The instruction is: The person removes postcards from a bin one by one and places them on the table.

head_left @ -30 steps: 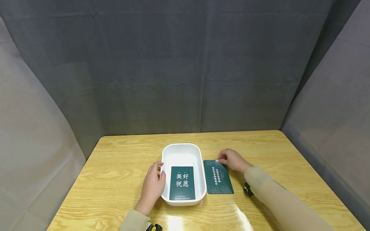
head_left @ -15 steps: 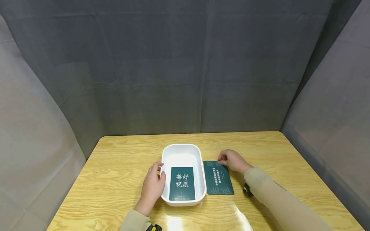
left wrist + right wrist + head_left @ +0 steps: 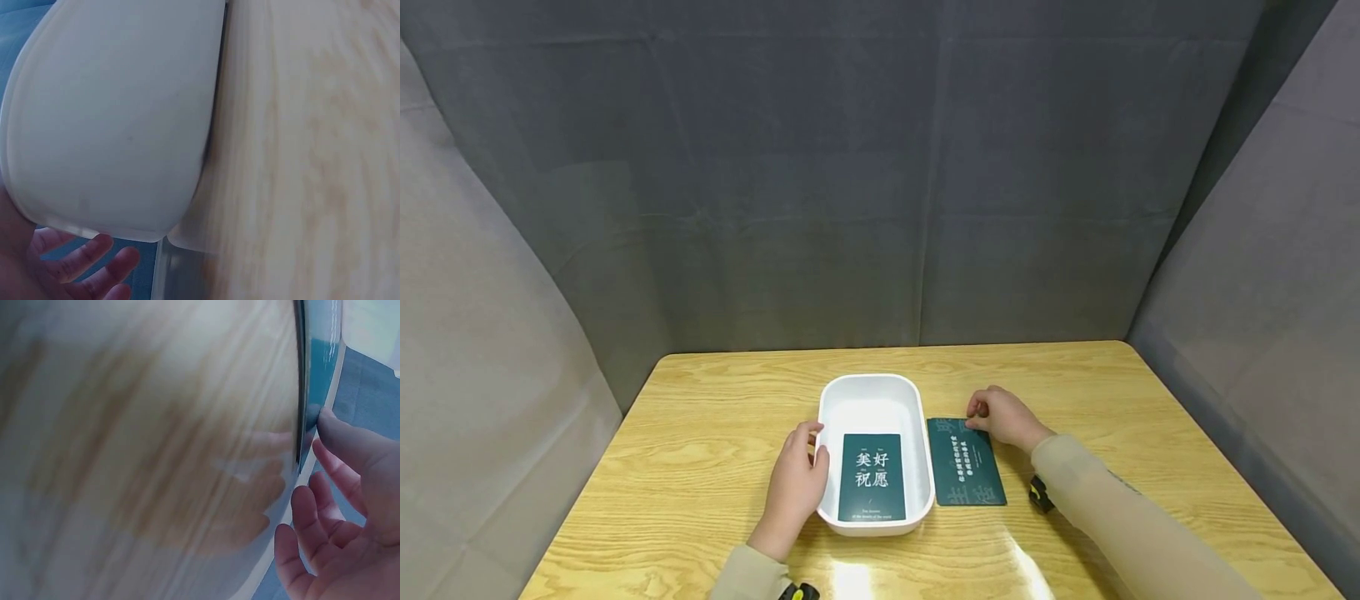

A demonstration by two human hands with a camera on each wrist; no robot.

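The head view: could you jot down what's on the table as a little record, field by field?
surface: wooden table
container: white tub, holding one green card lying flat
second item: loose green card on the table just right of the tub
left hand: rests against the tub's left wall
right hand: fingertips on the loose card's far corner; grip unclear
backdrop: grey cloth

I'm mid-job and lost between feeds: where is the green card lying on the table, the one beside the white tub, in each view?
Head: the green card on the table lies right of centre, just right of the white tub, with the right hand touching its far corner.
Left wrist: not in it; only the tub wall and wood show.
Right wrist: a thin teal edge at upper right, a fingertip against it.
Shared landmark: the wooden tabletop.
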